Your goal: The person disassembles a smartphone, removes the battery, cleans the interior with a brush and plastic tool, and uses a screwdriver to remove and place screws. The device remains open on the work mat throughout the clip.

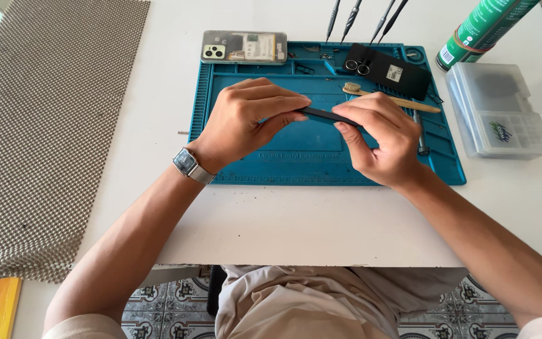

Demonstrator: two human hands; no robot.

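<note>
Both of my hands hold a thin black strip-like part (322, 115) above a blue repair mat (296, 160). My left hand (246, 119), with a metal watch on its wrist, pinches the strip's left end. My right hand (381, 135) grips its right end between thumb and fingers. Most of the strip is hidden by my fingers. A wooden toothbrush (396, 100) lies on the mat just behind my right hand.
An opened phone (244, 47) lies at the mat's back left and a black back cover (387, 70) at the back right. A screwdriver (420, 135), several pointed tools (352, 16), a green spray can (481, 28), a clear plastic box (500, 113) and a woven mat (45, 125) surround it.
</note>
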